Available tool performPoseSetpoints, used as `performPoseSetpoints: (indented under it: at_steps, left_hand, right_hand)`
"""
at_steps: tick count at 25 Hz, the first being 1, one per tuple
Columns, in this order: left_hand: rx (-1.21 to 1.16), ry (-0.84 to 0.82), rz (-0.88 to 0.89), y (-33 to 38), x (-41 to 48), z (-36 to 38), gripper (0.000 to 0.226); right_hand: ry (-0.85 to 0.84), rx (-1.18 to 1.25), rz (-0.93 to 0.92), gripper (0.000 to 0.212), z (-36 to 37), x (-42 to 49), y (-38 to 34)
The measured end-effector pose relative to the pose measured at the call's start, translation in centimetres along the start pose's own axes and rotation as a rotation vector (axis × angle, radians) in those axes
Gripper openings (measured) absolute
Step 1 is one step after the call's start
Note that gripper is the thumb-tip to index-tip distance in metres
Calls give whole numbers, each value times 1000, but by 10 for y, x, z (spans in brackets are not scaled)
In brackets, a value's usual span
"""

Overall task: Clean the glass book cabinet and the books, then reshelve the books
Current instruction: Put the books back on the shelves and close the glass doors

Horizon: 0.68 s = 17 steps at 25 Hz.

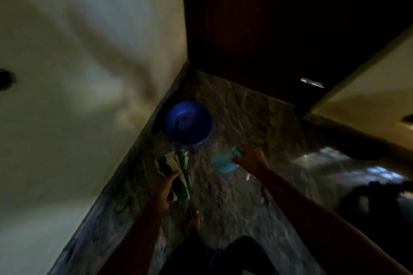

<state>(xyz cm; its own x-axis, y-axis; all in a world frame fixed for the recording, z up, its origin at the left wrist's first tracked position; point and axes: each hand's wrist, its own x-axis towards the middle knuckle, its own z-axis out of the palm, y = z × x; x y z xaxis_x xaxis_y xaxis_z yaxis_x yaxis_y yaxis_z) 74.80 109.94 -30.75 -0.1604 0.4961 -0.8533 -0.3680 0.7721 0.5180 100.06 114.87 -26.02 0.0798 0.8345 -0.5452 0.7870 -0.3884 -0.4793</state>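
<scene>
Mottled stone floor [234, 118] meets a pale wall [89, 51] in dim, blurred light. A dark wooden front [279, 18] rises behind the blue basin [201, 128] — probably the cabinet, though no glass or books show. Nearer you than the basin, your left grip [165, 187] pinches a green-striped cloth [172, 163] and your right grip [250, 159] curls round a teal spray bottle [223, 162]. You seem to be on the supplies step — next, carry both to the glass.

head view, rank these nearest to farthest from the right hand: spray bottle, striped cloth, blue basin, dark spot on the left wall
1. spray bottle, gripped by the right hand.
2. striped cloth, left, in the left hand, and blue basin, ahead-left on the floor: too close to call.
3. dark spot, far left on the wall.
</scene>
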Motion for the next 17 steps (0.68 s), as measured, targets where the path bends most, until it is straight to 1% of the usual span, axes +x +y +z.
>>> performPoseSetpoints:
  at_steps: [1, 2, 3, 4, 6, 8, 10, 11, 13, 14, 15, 16, 17]
  left_hand:
    - [-19, 9, 51, 12, 18, 5, 68]
    - [-26, 38, 93, 23, 38, 10, 74]
    - [-43, 70, 120, 34, 51, 16, 78]
    - [-66, 107, 106, 43, 65, 21, 79]
    - [-120, 184, 83, 66, 76, 44, 71]
    - [-123, 302, 72, 70, 107, 67, 65]
    - [-164, 371, 27, 71, 147, 93, 67]
    - [-193, 405, 16, 66, 182, 104, 68]
    - [-242, 423, -8, 63, 253, 124, 68]
    - [-274, 416, -22, 59, 291, 130, 58]
    - [-290, 424, -25, 57, 327, 136, 43]
    - [-283, 453, -33, 57, 358, 141, 34]
    - [-265, 466, -32, 56, 386, 144, 37]
  right_hand:
    - [-16, -4, -35, 41, -9, 23, -15]
    - [-47, -1, -64, 39, -19, 50, -33]
    - [-86, -14, -102, 38, -28, 76, -49]
    - [-128, -40, -138, 36, -36, 103, -64]
    - [-204, -128, -184, 31, -46, 164, -91]
    - [-232, -173, -219, 28, -41, 229, -109]
    - [-249, -213, -254, 29, -21, 299, -119]
    - [-272, -267, -279, 31, -6, 336, -121]
    - [-332, -386, -316, 38, 34, 413, -118]
    - [-353, -439, -325, 42, 56, 450, -113]
    - [-362, -488, -352, 44, 78, 486, -107]
    - [-378, -551, -393, 45, 96, 516, -102]
    - [-401, -624, -445, 44, 112, 541, -99]
